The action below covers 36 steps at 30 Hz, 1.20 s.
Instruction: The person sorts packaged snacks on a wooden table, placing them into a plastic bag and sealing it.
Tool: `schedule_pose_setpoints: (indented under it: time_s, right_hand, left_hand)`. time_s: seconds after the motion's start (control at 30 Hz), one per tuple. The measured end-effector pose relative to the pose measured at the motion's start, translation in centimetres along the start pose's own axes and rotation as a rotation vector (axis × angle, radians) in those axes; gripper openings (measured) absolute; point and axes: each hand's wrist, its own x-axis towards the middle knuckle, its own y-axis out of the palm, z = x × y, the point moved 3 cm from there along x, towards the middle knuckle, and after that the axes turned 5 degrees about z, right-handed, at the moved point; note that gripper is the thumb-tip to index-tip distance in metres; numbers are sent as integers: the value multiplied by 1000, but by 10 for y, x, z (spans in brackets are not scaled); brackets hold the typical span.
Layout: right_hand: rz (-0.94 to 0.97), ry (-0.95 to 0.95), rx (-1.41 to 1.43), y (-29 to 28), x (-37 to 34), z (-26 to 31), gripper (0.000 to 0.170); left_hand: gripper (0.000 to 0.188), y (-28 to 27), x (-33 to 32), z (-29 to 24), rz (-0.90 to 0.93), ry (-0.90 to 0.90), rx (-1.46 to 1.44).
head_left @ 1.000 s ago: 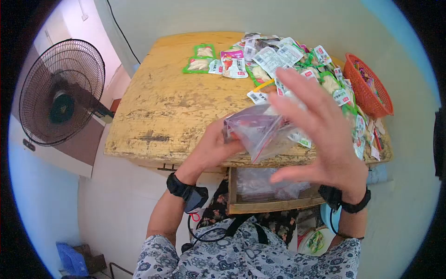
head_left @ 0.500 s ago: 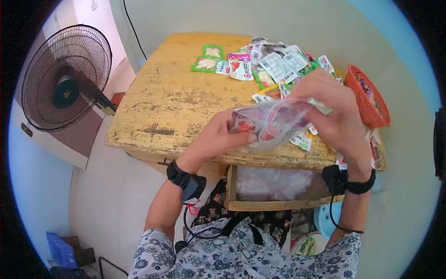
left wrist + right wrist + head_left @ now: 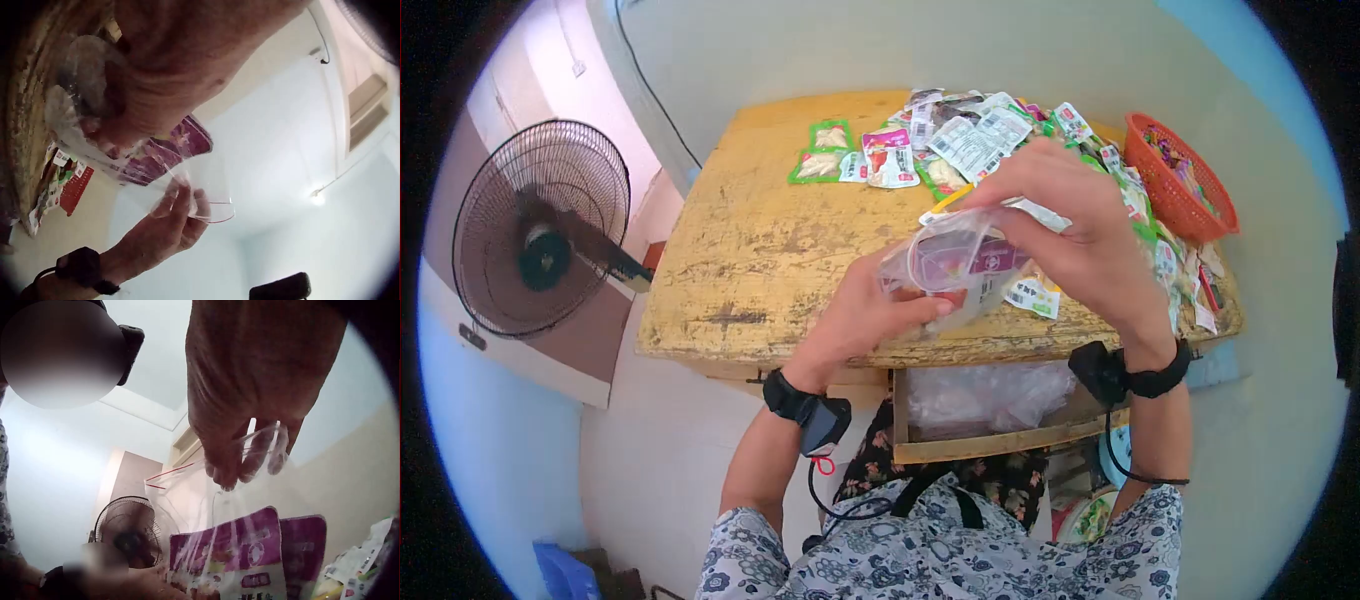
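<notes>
A clear zip bag (image 3: 960, 272) hangs between a person's two hands above the front of a worn yellow table (image 3: 770, 260), with purple-labelled packets (image 3: 228, 556) inside it. The right hand (image 3: 1075, 225), spread wide and away from the plastic a second ago, now pinches the bag's upper edge between thumb and fingers. The left hand (image 3: 855, 315) grips the opposite side, as before, thumb laid across the front. The change appears to bring the bag under the control of both hands, its mouth steadied from two sides and its contents hanging below the right hand's grip. A red zip line (image 3: 175, 470) runs along the top in the right wrist view; whether it is sealed cannot be told.

Just beyond the bag, a yellow strip (image 3: 953, 198) lies at the near edge of a heap of loose packets (image 3: 970, 140). To the heap's left, a purple-and-white packet (image 3: 890, 160) lies beside two green-edged packets (image 3: 820, 165). At the table's right, against the wall, an orange basket (image 3: 1195, 190) holds small colourful items. Below the bag, a pulled-out drawer (image 3: 990, 447) contains more clear plastic (image 3: 990, 395), while a black fan (image 3: 540, 230) stands at far left.
</notes>
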Motion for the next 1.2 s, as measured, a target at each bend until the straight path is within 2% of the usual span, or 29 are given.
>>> schedule_pose_setpoints:
  time_s: [0.1,0.2,0.3,0.4,0.47,0.57,0.67,0.77,0.8,0.9,0.93,1.0,1.1,1.2]
  right_hand:
    - [-147,71,38,-5,-10,-3,18]
    - [-371,267,142,-5,-30,-12,19]
    - [-381,462,141,4,-64,-8,21]
    - [-242,441,138,28,-96,8,22]
    - [-226,507,245,53,-110,16,30]
    - [-210,547,339,80,-116,29,50]
    - [-287,642,569,93,-122,29,63]
    - [-355,767,764,93,-125,24,67]
    - [-376,810,802,92,-127,22,67]
    - [-440,968,810,85,-135,14,61]
    - [-418,992,650,81,-139,12,52]
    - [-464,1030,628,78,-141,5,49]
    - [-564,982,724,82,-149,-12,46]
    - [-608,961,845,79,-151,-15,49]
  left_hand:
    - [54,2,4,13,-70,-33,-14]
    - [48,2,6,20,-162,-6,-49]
    - [49,0,7,24,-241,21,-78]
    - [47,3,4,25,-365,64,-57]
    - [45,17,-1,15,-478,84,-22]
    - [47,37,-6,16,-519,-6,81]
    - [61,68,-15,7,-324,57,324]
    - [77,88,-33,15,-199,366,572]
    - [85,93,-37,13,-99,331,479]
    - [79,93,-43,6,-28,281,416]
    - [76,89,-44,8,6,295,403]
    - [71,76,-45,14,70,321,383]
    - [61,53,-48,17,-45,328,372]
    - [61,23,-32,15,-224,247,257]
